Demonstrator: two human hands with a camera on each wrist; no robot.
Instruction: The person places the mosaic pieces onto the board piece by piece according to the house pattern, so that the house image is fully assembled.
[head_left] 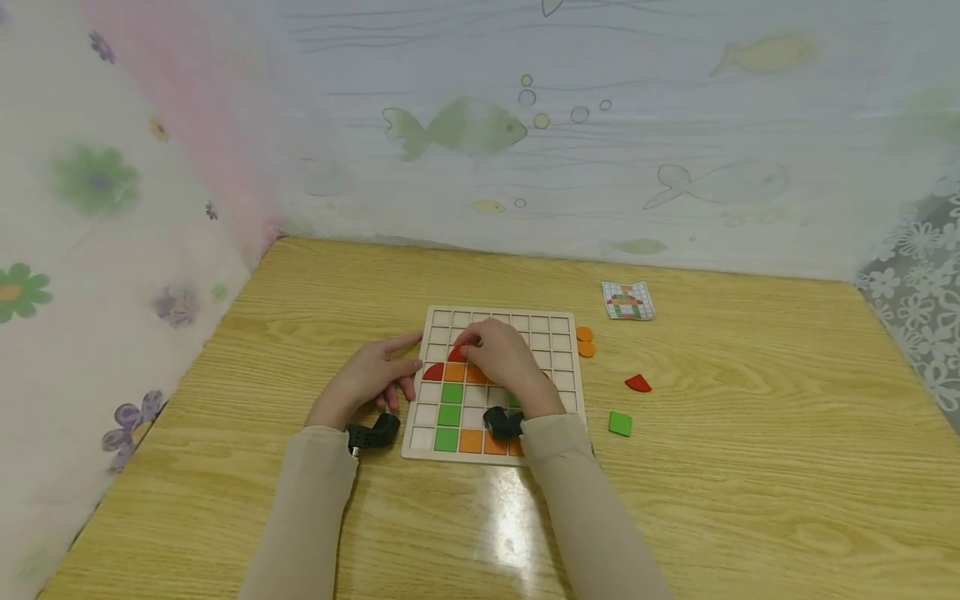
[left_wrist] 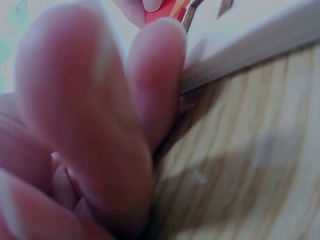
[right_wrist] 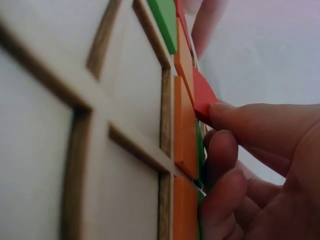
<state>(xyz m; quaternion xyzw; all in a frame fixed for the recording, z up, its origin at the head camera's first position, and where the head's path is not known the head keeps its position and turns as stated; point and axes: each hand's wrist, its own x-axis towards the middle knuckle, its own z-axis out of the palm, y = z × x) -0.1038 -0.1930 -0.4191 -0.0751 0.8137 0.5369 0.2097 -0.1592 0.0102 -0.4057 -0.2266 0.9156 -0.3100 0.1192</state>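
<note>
A pale wooden grid board [head_left: 422, 437] lies on the table. My right hand [head_left: 504, 358] reaches over it and pinches a red quarter-circle piece [right_wrist: 202, 95] between thumb and fingers, above the orange squares [head_left: 454, 372]. In the right wrist view the red piece stands tilted against the board. Another red quarter-circle [head_left: 433, 372] sits in a cell at the left end of the orange row. Green squares [head_left: 450, 415] form a column below. My left hand [head_left: 366, 375] rests by the board's left edge, its fingers [left_wrist: 157, 75] loosely extended against that edge. My right forearm hides part of the board.
Right of the board lie two orange round pieces [head_left: 585, 342], a red quarter-circle piece [head_left: 638, 383] and a green square [head_left: 620, 423]. A printed pattern card [head_left: 628, 301] lies farther back. Patterned cloth [head_left: 465, 167] hangs behind the wooden table [head_left: 750, 467].
</note>
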